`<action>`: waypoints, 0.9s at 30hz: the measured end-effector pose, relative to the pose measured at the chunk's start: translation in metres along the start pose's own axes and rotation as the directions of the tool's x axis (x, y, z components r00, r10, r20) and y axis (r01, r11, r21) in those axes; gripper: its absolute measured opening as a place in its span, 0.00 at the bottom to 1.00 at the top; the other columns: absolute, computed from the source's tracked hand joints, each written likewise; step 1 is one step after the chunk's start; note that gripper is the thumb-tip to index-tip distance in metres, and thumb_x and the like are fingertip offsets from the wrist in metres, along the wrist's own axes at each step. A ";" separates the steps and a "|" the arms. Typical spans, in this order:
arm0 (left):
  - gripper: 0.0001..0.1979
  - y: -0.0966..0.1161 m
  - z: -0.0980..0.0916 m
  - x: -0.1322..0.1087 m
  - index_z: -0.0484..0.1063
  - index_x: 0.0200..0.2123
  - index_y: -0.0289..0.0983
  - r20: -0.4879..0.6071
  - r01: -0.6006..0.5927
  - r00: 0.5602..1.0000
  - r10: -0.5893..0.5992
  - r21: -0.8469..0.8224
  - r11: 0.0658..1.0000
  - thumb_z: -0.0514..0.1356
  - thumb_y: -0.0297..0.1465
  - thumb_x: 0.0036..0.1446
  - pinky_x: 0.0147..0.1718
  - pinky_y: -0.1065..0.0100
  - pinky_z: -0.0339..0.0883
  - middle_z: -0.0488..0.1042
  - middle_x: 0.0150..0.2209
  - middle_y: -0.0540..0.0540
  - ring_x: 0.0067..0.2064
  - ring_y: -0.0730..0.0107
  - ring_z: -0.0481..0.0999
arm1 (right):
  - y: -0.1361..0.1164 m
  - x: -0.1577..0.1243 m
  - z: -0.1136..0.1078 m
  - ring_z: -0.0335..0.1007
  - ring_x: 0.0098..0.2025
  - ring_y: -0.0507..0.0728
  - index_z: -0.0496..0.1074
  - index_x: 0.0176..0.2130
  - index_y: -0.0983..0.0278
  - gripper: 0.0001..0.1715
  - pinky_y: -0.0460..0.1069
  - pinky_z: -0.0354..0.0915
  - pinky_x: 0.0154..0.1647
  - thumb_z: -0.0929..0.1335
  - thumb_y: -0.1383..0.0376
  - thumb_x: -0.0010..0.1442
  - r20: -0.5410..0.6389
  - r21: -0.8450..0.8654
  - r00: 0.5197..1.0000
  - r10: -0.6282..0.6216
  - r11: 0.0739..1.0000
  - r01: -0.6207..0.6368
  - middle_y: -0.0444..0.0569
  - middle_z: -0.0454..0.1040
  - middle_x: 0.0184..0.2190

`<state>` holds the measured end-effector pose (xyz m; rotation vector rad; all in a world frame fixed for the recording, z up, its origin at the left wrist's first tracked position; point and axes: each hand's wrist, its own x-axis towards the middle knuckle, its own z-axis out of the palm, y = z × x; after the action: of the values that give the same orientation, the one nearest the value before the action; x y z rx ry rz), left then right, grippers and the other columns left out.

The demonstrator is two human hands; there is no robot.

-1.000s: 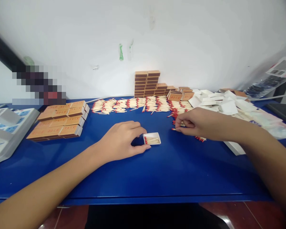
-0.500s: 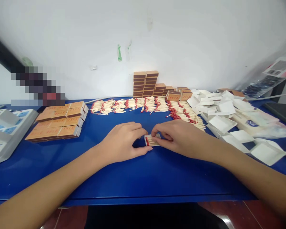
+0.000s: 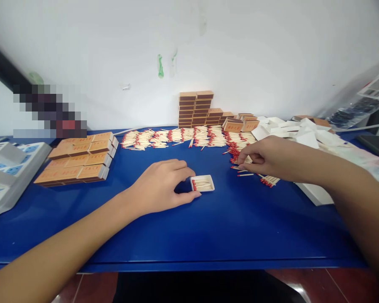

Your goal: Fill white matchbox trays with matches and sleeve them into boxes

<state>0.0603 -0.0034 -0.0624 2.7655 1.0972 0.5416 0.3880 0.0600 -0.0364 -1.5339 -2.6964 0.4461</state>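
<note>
A small white tray (image 3: pixel 202 184) holding several red-tipped matches lies on the blue table (image 3: pixel 189 227). My left hand (image 3: pixel 162 185) grips the tray's left end between thumb and fingers. My right hand (image 3: pixel 265 158) rests to the right on a heap of loose matches (image 3: pixel 240 145), with its fingertips pinching matches at the heap's near edge. A long row of matches (image 3: pixel 173 138) runs along the back of the table.
Filled brown matchboxes (image 3: pixel 80 159) lie stacked at the left, and more brown boxes (image 3: pixel 197 108) stand against the wall. Empty white trays (image 3: pixel 300 134) pile up at the right. A grey device (image 3: pixel 6 168) sits at the far left.
My right hand left the white tray, where it was half a second ago, and moved right to the match heap. My left hand stayed on the tray.
</note>
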 end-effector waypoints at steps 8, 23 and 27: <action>0.15 -0.001 0.000 -0.001 0.82 0.49 0.36 0.004 -0.004 1.000 0.004 0.006 1.000 0.69 0.41 0.67 0.38 0.64 0.70 0.79 0.38 0.47 0.40 0.63 0.80 | 0.000 -0.013 -0.009 0.69 0.26 0.59 0.78 0.31 0.56 0.22 0.53 0.58 0.27 0.71 0.44 0.66 0.138 0.009 0.990 -0.004 1.000 0.003 0.48 0.74 0.25; 0.14 0.001 0.000 0.000 0.82 0.48 0.36 -0.002 -0.004 1.000 0.004 0.002 1.000 0.70 0.40 0.67 0.38 0.64 0.70 0.79 0.38 0.47 0.39 0.64 0.80 | -0.010 -0.014 -0.004 0.62 0.26 0.55 0.75 0.32 0.57 0.22 0.51 0.57 0.29 0.69 0.46 0.70 0.181 0.072 0.980 -0.086 0.995 0.074 0.44 0.68 0.25; 0.15 0.003 0.002 0.001 0.82 0.49 0.36 -0.010 -0.012 1.000 0.012 -0.007 1.000 0.70 0.40 0.67 0.38 0.65 0.70 0.79 0.38 0.48 0.39 0.65 0.79 | -0.026 -0.014 -0.001 0.61 0.25 0.54 0.78 0.36 0.56 0.21 0.51 0.55 0.29 0.69 0.44 0.69 0.066 0.104 0.991 -0.119 0.988 0.112 0.42 0.68 0.25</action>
<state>0.0638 -0.0048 -0.0634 2.7685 1.0796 0.5593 0.3737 0.0357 -0.0269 -1.3539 -2.7506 0.6336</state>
